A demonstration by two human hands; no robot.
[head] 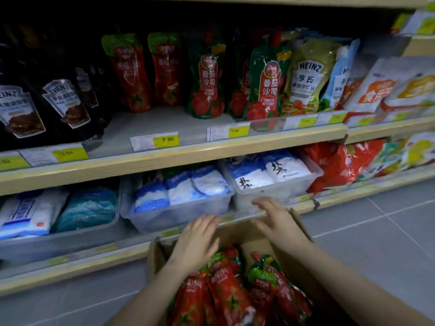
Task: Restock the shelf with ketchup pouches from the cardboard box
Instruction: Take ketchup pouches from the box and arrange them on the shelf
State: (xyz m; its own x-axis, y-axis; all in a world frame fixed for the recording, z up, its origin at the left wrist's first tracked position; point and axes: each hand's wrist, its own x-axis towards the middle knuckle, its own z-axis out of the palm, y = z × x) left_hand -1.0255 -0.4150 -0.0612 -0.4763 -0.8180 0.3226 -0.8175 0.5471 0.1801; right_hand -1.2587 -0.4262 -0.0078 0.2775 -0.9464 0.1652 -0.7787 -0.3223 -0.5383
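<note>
An open cardboard box (237,234) stands on the floor against the lowest shelf, holding several red ketchup pouches (226,290) with green tops. My left hand (196,241) hovers above the box's far left part, fingers spread, holding nothing. My right hand (276,220) is over the box's far edge, fingers apart and empty. On the middle shelf (179,151), two red ketchup pouches (146,71) stand at the back, with bare shelf in front of them. Right of them stand green and red ketchup pouches (263,88).
Black Heinz pouches (63,102) fill the shelf's left side, and a Heinz salad dressing pouch (306,76) and white bags stand to the right. Clear tubs (179,212) of white and blue bags sit on the shelf below. Grey floor tiles (376,231) lie right of the box.
</note>
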